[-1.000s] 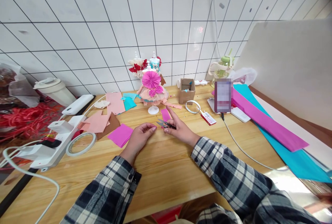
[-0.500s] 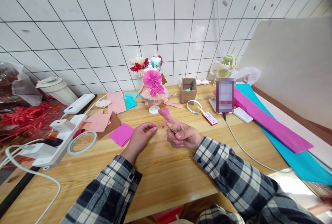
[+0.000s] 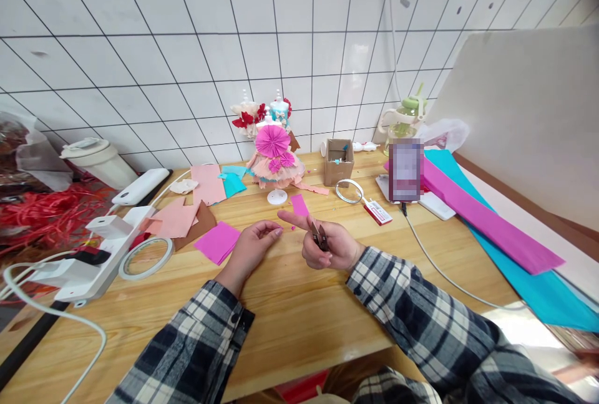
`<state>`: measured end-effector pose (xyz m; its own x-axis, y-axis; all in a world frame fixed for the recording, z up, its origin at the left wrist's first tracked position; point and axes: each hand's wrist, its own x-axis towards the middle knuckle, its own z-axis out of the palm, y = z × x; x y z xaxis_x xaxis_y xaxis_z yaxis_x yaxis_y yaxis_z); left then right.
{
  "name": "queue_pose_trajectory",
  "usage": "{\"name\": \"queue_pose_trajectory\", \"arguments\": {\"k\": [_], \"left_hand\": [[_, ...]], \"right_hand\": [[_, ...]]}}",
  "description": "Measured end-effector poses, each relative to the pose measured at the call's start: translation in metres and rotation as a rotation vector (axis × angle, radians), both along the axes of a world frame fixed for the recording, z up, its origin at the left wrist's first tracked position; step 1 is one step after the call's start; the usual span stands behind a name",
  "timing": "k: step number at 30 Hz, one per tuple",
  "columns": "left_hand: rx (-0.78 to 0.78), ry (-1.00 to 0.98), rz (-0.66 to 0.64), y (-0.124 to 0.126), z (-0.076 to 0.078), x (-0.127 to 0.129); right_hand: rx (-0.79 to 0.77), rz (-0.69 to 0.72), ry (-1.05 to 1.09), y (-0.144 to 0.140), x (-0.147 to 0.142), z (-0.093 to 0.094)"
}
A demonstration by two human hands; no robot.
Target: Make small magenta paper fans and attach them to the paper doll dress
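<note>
My right hand point(image 3: 333, 245) is closed around a small pair of dark metal snips point(image 3: 319, 237), its index finger stretched out to the left. Opposite it, my left hand point(image 3: 255, 245) has thumb and fingers pinched together; anything between them is too small to make out. A strip of magenta paper point(image 3: 299, 205) lies just beyond the two hands, with a tiny magenta scrap beside it. Left of my left hand is a square of magenta paper point(image 3: 217, 242). Behind the hands stands a miniature dress form point(image 3: 274, 167) in a peach skirt with magenta pleated rosettes.
Peach paper point(image 3: 208, 184) and a roll of tape point(image 3: 146, 259) lie left, near a white power strip point(image 3: 105, 267). A cardboard box point(image 3: 339, 173), a second tape roll point(image 3: 349, 191) and a propped phone point(image 3: 405, 170) are at the right. Long magenta and blue sheets point(image 3: 496, 220) cover the right edge.
The snips have turned in my right hand, their dark metal now showing more fully. My right index finger has shifted slightly left and down. My left hand stays pinched nearly in place.
</note>
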<state>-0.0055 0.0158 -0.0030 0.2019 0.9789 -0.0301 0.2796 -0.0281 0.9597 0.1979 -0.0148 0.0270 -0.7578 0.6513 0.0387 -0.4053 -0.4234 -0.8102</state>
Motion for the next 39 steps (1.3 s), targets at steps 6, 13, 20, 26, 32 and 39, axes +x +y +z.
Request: {"name": "queue_pose_trajectory", "arguments": {"k": [6, 13, 20, 26, 32, 39], "left_hand": [[0.016, 0.020, -0.009, 0.0002, -0.0014, -0.0012], [0.016, -0.001, -0.006, 0.0001, 0.0009, 0.0004], [0.017, 0.010, 0.005, 0.0003, 0.0007, 0.0000], [0.029, 0.018, -0.019, 0.0003, -0.0008, -0.0010], [0.028, -0.001, 0.012, 0.0004, -0.0011, 0.0000], [0.020, 0.005, 0.002, 0.0014, -0.0033, -0.0009]], "right_hand": [[-0.010, -0.081, -0.018, -0.0011, -0.0008, -0.0030], [-0.022, -0.116, -0.012, -0.0013, -0.0029, -0.0003], [-0.003, -0.076, 0.040, -0.0027, -0.0029, -0.0006], [0.006, -0.097, 0.045, -0.0028, -0.0030, -0.0041], [-0.033, -0.155, 0.117, -0.0010, -0.0053, -0.0069], [-0.013, -0.165, 0.079, 0.0002, -0.0072, -0.0087]]}}
